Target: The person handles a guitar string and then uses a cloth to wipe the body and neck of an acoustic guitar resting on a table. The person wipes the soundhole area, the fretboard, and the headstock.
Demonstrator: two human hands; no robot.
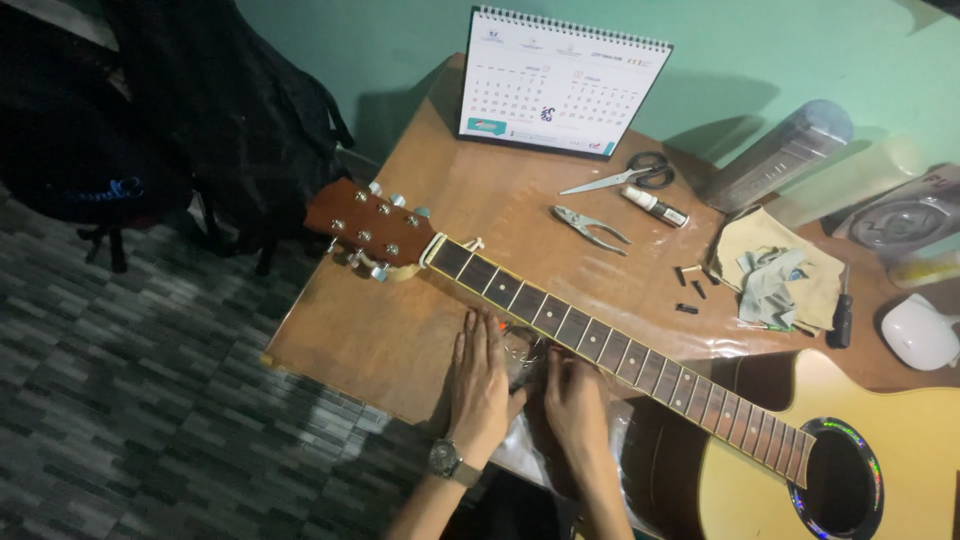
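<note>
Near the table's [400,330] front edge, the left hand [478,385] lies flat and open on a clear plastic sheet [525,355], apparently tucked under the guitar neck [600,345]; the right hand [575,400] presses beside it, fingers loosely curled, gripping nothing.

A brown wooden table [400,330] stands against a pale green wall [760,50], which rises beyond the hands. Left of the hands, the floor [150,400] shows grey woven-pattern tiles. The light is dim, casting soft shadows on the wall.
</note>
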